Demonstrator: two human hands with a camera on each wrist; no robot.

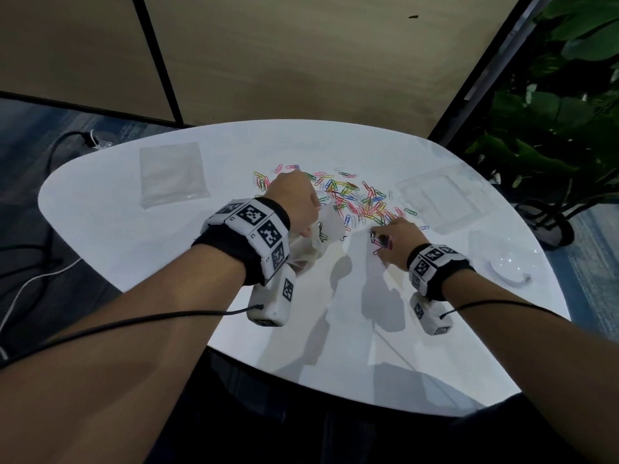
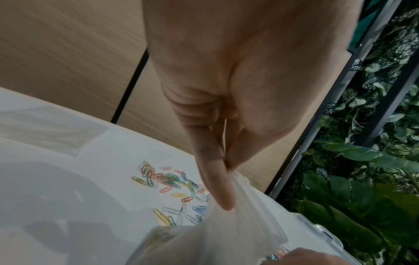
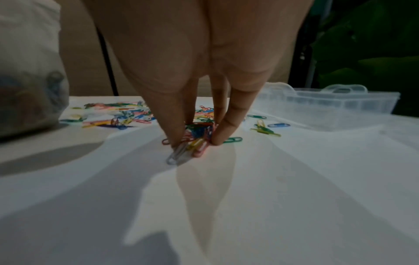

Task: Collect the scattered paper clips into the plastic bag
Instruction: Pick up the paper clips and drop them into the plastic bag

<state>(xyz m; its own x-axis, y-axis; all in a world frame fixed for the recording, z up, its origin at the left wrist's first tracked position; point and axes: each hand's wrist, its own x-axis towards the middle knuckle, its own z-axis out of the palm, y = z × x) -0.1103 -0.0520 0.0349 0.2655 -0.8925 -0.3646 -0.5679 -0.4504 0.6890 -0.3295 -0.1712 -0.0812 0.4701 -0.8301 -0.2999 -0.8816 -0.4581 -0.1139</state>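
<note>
Several coloured paper clips (image 1: 361, 199) lie scattered on the white table (image 1: 134, 249), also seen in the left wrist view as paper clips (image 2: 167, 181) and in the right wrist view as paper clips (image 3: 118, 114). My left hand (image 1: 294, 205) pinches the rim of a clear plastic bag (image 1: 318, 239) between thumb and fingers (image 2: 217, 181), holding the plastic bag (image 2: 226, 231) up above the table; some clips sit inside it. My right hand (image 1: 392, 236) pinches a bunch of clips (image 3: 195, 141) against the table, thumb and fingertips (image 3: 217, 138) closed around them.
A flat stack of clear bags (image 1: 170, 172) lies at the table's far left. A clear plastic box (image 1: 445, 195) stands at the right, also visible as a clear box (image 3: 328, 104), with a clear lid (image 1: 502, 262) nearer. Green plants (image 1: 562, 112) stand beyond the right edge.
</note>
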